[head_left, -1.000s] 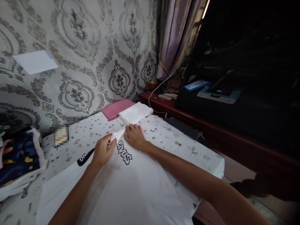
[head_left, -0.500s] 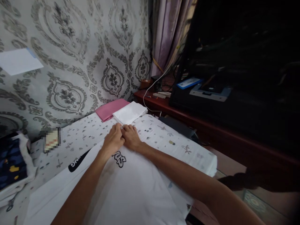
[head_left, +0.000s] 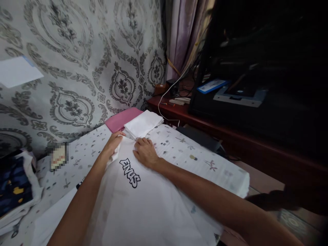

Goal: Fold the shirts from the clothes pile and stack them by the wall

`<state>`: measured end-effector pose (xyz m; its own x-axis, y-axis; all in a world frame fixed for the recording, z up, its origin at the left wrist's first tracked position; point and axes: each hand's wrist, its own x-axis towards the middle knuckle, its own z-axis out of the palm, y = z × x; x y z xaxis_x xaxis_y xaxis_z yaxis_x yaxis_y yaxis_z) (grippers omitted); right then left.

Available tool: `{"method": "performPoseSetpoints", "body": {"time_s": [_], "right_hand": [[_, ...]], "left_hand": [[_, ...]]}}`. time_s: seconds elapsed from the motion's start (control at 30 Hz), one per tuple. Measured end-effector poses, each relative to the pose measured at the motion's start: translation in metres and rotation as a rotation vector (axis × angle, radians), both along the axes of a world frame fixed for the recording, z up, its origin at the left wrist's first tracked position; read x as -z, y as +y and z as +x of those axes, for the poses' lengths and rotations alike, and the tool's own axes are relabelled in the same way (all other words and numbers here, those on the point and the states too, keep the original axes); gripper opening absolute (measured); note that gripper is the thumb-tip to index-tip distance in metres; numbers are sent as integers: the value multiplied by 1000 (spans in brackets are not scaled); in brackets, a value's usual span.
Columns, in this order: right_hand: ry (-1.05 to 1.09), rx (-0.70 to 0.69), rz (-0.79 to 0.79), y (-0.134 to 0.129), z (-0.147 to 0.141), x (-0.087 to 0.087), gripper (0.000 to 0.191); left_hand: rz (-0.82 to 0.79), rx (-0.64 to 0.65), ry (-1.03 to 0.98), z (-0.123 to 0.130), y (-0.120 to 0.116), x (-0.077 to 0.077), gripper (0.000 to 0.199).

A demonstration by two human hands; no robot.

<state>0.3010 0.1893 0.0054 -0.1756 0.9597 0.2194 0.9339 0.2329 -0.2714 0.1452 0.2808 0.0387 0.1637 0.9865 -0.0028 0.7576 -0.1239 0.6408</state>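
A white T-shirt [head_left: 143,212] with black-outlined letters lies spread on the patterned bedsheet, reaching toward me. My left hand [head_left: 113,145] is closed on its far left edge, where the cloth bunches near the palm. At the far right edge, my right hand [head_left: 146,152] has its curled fingers on the cloth, closed over it; the fingertips are partly hidden. Just beyond both hands lie a folded white cloth [head_left: 144,123] and a folded pink cloth [head_left: 120,119].
Dark patterned folded clothes [head_left: 16,186] are stacked at the left, near a blurred-out item [head_left: 58,156]. A patterned wall [head_left: 74,68] rises behind the bed. To the right stand a dark red wooden cabinet [head_left: 215,128] with a white cable [head_left: 162,99] and a large dark screen [head_left: 282,51].
My left hand has moved left, away from my right hand, and the shirt's top edge is spread wider. More of the printed letters now shows. The view has shifted slightly.
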Motion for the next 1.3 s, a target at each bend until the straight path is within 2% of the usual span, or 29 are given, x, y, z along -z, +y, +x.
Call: {"method": "performPoseSetpoints", "body": {"time_s": [0.13,0.2,0.47,0.63,0.77,1.0,1.3], "right_hand": [[-5,2,5,1,0,0,27],[-10,3,3,1,0,0,27],[-93,-68,19,4,1,3,25],[-158,-165,35,9,4,7,35],[-150,-146,55,11,4,12,40],[-132,-62,75,16,1,20,37],[-105,-7,38,16,-1,16,36]], "left_hand": [[-7,177,20,3,8,8,30],[29,223,52,6,12,14,23],[140,119,97,11,15,28,23],[173,70,134,13,14,31,24],[195,51,152,15,11,31,25],[227,71,165,13,8,31,28],[217,66,180,12,7,32,30]]}}
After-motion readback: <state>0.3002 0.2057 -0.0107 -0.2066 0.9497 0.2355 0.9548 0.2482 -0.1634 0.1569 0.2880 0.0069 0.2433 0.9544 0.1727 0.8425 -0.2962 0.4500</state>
